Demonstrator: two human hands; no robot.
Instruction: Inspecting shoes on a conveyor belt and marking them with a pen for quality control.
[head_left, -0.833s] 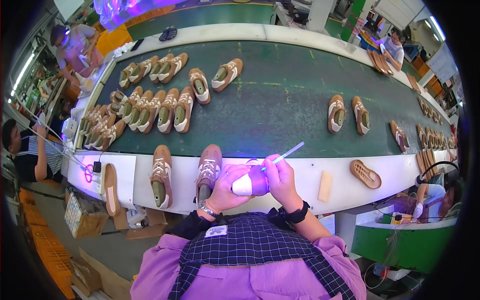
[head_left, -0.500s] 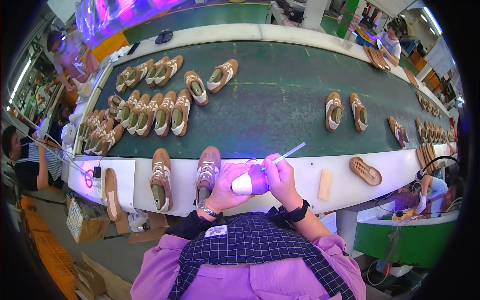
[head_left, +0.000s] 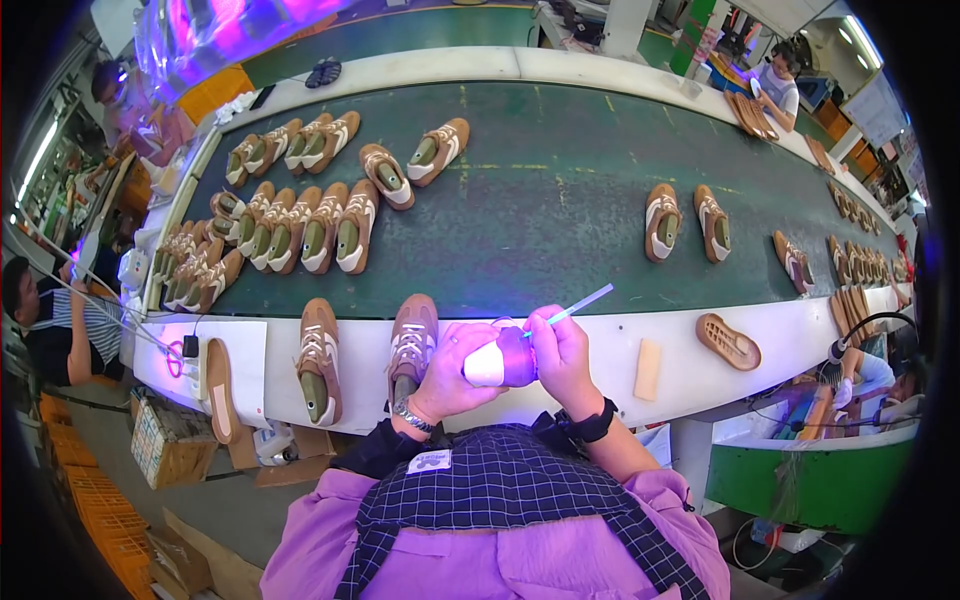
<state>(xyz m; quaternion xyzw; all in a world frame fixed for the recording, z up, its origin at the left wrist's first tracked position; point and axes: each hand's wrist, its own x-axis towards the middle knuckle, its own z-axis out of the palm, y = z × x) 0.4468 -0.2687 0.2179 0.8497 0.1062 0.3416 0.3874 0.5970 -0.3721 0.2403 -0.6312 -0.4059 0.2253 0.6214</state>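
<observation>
Over the white table edge, my left hand (head_left: 447, 378) is closed around a shoe (head_left: 487, 367), its white heel facing me under violet light. My right hand (head_left: 567, 362) pinches a thin pale stick (head_left: 582, 303), like a brush or pen, slanting up to the right. Its lower end meets the shoe's upper side; fingers partly hide the contact. A brown laced shoe (head_left: 413, 335) stands just behind my left hand, partly covered by it. Left of that is another brown shoe (head_left: 319, 350) with white stripes and a green insert.
The green belt (head_left: 540, 230) carries several brown shoes (head_left: 355, 225) at left and a pair (head_left: 662, 222) at right. On the white ledge lie a tan block (head_left: 648, 368), a brown sole (head_left: 728, 342) and another sole (head_left: 221, 390). Other people work around the line.
The whole view has shifted very slightly. Both hands keep their hold, and the stick stays against the shoe with hardly any visible movement.
</observation>
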